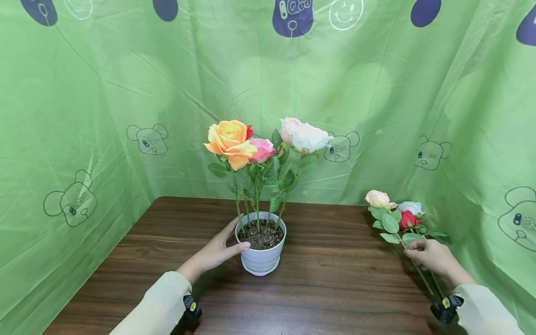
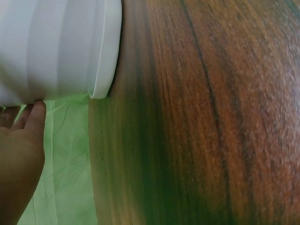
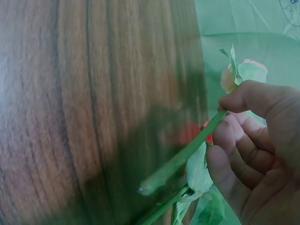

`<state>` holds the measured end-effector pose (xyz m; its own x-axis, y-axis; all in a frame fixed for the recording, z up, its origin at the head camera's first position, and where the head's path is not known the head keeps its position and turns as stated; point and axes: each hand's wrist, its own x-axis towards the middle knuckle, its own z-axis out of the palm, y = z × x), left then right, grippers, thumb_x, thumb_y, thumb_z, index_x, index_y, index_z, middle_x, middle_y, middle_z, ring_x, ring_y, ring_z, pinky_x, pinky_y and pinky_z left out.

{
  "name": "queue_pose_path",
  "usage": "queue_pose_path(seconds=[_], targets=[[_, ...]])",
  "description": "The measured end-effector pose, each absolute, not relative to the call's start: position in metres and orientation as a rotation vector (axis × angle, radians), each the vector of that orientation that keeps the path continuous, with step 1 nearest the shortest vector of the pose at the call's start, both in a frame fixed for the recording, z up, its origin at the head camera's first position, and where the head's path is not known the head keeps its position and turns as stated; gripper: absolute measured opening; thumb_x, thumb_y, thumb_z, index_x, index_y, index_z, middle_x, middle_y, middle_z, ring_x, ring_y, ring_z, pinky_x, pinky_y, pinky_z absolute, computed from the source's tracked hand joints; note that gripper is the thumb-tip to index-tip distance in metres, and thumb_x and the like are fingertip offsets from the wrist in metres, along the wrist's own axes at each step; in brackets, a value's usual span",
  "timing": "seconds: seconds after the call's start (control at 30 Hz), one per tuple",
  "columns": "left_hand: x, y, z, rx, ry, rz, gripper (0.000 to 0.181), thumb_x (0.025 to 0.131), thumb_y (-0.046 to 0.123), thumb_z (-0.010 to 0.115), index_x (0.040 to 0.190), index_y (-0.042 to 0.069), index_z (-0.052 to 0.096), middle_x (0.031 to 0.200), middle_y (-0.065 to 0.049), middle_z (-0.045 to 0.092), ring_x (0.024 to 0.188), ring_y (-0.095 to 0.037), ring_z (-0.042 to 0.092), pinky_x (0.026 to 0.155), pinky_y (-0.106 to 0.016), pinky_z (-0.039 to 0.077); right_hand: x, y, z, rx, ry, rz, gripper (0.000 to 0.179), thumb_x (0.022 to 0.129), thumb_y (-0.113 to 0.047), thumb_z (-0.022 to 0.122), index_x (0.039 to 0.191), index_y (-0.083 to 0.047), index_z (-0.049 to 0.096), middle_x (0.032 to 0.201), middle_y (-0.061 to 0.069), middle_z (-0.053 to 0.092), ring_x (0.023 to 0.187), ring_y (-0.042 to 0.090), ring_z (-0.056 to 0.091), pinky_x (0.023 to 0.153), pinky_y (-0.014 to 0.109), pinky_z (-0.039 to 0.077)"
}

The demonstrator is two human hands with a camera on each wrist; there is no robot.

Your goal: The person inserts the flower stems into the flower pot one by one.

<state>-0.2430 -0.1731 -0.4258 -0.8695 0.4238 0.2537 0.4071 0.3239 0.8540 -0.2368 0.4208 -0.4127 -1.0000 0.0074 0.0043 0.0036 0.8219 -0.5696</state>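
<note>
Green cloth (image 1: 368,88) (bear-printed) hangs behind the white pot (image 1: 261,259).

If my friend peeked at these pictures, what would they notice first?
Probably the big orange rose, standing with a pink rose and a white rose in the white flowerpot near the middle of the table, where the left hand grips the pot's side. Next, maybe the right hand at the table's right side, pinching a green stem near a red rose. Behind everything hangs a bright green cloth printed with bear faces.
</note>
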Motion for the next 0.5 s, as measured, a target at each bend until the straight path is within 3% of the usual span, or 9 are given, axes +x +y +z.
queue_pose_path(seconds=[0.33,0.5], targets=[[-0.242,-0.173,-0.425,0.744,2.517,1.639,0.086,0.096,0.029,0.07,0.162,0.019,0.015,0.161,-0.014,0.028,0.145,-0.032,0.031,0.115,-0.051,0.029,-0.235,0.405,-0.407,0.065,-2.919,1.093,0.031,0.094,-0.017,0.068,0.112,0.008,0.063,0.093,0.013,0.069,0.069,0.017,0.065,0.058,0.032,0.056],[-0.241,-0.173,-0.425,0.756,2.515,1.648,0.086,0.096,0.029,0.07,0.162,0.019,0.015,0.161,-0.014,0.028,0.145,-0.032,0.031,0.115,-0.052,0.029,-0.234,0.398,-0.403,0.099,-2.907,1.104,0.024,0.096,-0.017,0.067,0.109,0.003,0.061,0.094,0.013,0.068,0.071,0.017,0.066,0.059,0.031,0.057]])
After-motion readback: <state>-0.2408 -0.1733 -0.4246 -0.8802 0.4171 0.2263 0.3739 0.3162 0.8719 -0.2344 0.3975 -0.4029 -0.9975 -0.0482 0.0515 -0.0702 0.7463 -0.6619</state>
